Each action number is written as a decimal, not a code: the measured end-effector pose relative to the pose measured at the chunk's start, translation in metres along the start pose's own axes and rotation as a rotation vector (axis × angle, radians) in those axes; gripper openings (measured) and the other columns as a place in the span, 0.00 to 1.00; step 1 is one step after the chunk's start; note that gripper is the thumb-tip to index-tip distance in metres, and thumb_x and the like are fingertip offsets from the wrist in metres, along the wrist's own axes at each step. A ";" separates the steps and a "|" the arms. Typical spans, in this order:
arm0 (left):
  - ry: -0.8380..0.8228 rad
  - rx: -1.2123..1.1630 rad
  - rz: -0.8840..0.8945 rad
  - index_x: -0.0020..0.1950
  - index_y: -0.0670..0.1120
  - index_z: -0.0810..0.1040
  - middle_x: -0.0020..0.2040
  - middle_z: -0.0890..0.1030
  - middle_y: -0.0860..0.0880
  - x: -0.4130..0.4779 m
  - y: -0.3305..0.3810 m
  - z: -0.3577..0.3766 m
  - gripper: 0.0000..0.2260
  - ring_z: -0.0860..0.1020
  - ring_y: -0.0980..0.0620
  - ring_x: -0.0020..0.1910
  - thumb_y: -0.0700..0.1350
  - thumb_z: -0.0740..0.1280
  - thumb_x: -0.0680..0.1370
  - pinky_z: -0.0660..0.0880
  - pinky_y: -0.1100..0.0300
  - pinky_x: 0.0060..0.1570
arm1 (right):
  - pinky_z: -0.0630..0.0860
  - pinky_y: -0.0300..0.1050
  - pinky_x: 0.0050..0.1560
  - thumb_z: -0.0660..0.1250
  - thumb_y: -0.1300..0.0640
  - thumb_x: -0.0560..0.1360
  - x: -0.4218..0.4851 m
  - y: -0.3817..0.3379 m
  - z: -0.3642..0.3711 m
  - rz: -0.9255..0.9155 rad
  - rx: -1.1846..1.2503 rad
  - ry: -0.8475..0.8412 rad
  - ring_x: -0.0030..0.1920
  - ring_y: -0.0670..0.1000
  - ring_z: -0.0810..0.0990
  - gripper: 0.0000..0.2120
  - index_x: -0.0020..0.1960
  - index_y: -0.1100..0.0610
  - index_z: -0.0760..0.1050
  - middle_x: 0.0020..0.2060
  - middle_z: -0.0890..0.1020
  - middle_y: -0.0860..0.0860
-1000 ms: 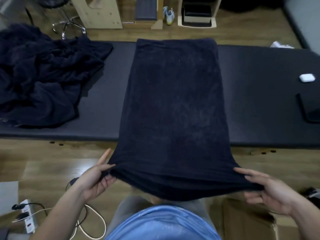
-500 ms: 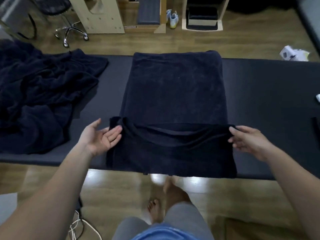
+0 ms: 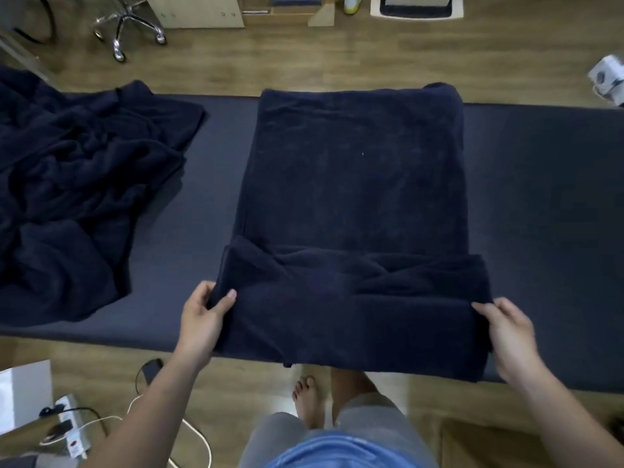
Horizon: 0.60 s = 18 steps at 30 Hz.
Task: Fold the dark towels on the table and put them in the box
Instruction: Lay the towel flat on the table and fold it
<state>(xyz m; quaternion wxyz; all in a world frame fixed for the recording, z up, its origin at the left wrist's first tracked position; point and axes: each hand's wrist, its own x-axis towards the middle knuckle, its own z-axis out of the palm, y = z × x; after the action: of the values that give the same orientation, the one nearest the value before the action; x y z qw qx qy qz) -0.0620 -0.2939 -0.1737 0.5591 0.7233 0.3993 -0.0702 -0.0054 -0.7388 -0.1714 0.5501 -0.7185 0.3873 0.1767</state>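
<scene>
A dark navy towel (image 3: 358, 184) lies flat across the middle of the dark table (image 3: 540, 197). Its near end is turned up into a folded band along the table's front edge. My left hand (image 3: 204, 319) pinches the left end of that band between thumb and fingers. At the band's right end, my right hand (image 3: 506, 332) grips the cloth at its corner. A heap of more dark towels (image 3: 74, 190) sits crumpled on the table's left part. A cardboard box (image 3: 506, 444) shows at the bottom right on the floor.
A power strip with cables (image 3: 71, 430) lies on the wooden floor at the lower left. A chair base with wheels (image 3: 128, 25) and wooden furniture (image 3: 199, 11) stand beyond the table. A white object (image 3: 607, 79) lies on the floor at the far right. My bare feet (image 3: 307, 396) are under the front edge.
The towel's near end, which hung off the table in both hands, has been brought up onto the table and folded over. Both hands have moved back to the fold's front corners.
</scene>
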 end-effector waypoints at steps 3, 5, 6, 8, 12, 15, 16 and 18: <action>-0.020 0.121 -0.082 0.48 0.48 0.77 0.46 0.83 0.52 0.007 -0.014 0.002 0.03 0.81 0.46 0.50 0.44 0.66 0.81 0.75 0.54 0.47 | 0.78 0.58 0.56 0.66 0.51 0.79 0.003 0.012 0.007 0.072 -0.189 0.006 0.50 0.57 0.82 0.10 0.45 0.59 0.78 0.48 0.84 0.54; -0.033 0.253 -0.096 0.52 0.50 0.76 0.51 0.82 0.53 0.013 -0.007 0.004 0.02 0.80 0.45 0.55 0.45 0.64 0.81 0.74 0.51 0.50 | 0.77 0.56 0.51 0.66 0.52 0.79 0.007 0.008 0.008 0.086 -0.246 -0.005 0.48 0.58 0.81 0.09 0.47 0.58 0.78 0.48 0.84 0.56; -0.032 0.342 -0.080 0.57 0.50 0.74 0.55 0.80 0.53 0.015 -0.002 0.005 0.06 0.78 0.45 0.58 0.43 0.64 0.81 0.73 0.51 0.53 | 0.76 0.55 0.47 0.65 0.54 0.79 0.009 0.004 0.007 0.081 -0.287 -0.004 0.47 0.58 0.81 0.08 0.48 0.58 0.77 0.48 0.83 0.56; 0.004 0.560 0.064 0.69 0.49 0.68 0.64 0.74 0.50 0.020 0.008 0.006 0.21 0.73 0.44 0.63 0.38 0.65 0.77 0.71 0.50 0.60 | 0.78 0.56 0.46 0.67 0.55 0.78 0.016 -0.004 0.004 0.030 -0.420 0.013 0.46 0.57 0.81 0.06 0.53 0.55 0.74 0.48 0.82 0.54; -0.116 1.009 0.578 0.76 0.50 0.67 0.72 0.68 0.46 0.048 0.028 0.013 0.31 0.66 0.40 0.67 0.44 0.71 0.74 0.69 0.41 0.66 | 0.77 0.55 0.59 0.73 0.52 0.73 0.036 -0.032 0.010 -0.272 -0.724 -0.106 0.54 0.49 0.76 0.24 0.66 0.40 0.69 0.57 0.72 0.47; -0.303 1.231 0.770 0.70 0.52 0.74 0.72 0.69 0.45 0.075 0.050 0.022 0.26 0.65 0.39 0.66 0.52 0.73 0.73 0.73 0.37 0.59 | 0.72 0.47 0.60 0.74 0.50 0.73 0.052 -0.052 0.016 -0.348 -1.018 -0.302 0.56 0.48 0.71 0.16 0.57 0.43 0.73 0.57 0.67 0.46; -0.323 1.282 0.812 0.65 0.51 0.79 0.69 0.72 0.45 0.083 0.059 0.022 0.21 0.66 0.40 0.63 0.54 0.72 0.73 0.74 0.37 0.55 | 0.73 0.46 0.55 0.75 0.50 0.73 0.056 -0.059 0.015 -0.357 -1.059 -0.312 0.54 0.50 0.74 0.12 0.51 0.46 0.74 0.54 0.71 0.47; -0.314 1.410 0.809 0.55 0.50 0.84 0.62 0.77 0.49 0.099 0.077 0.012 0.19 0.67 0.42 0.61 0.61 0.66 0.75 0.74 0.41 0.54 | 0.73 0.47 0.46 0.75 0.51 0.72 0.064 -0.075 0.004 -0.337 -0.994 -0.305 0.46 0.54 0.80 0.08 0.43 0.51 0.76 0.44 0.80 0.49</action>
<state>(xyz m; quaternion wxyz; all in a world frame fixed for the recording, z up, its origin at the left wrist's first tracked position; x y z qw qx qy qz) 0.0589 -0.2595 -0.1743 0.0056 0.9738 -0.1122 -0.1977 0.0918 -0.7514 -0.1671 0.2150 -0.9101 0.0526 0.3502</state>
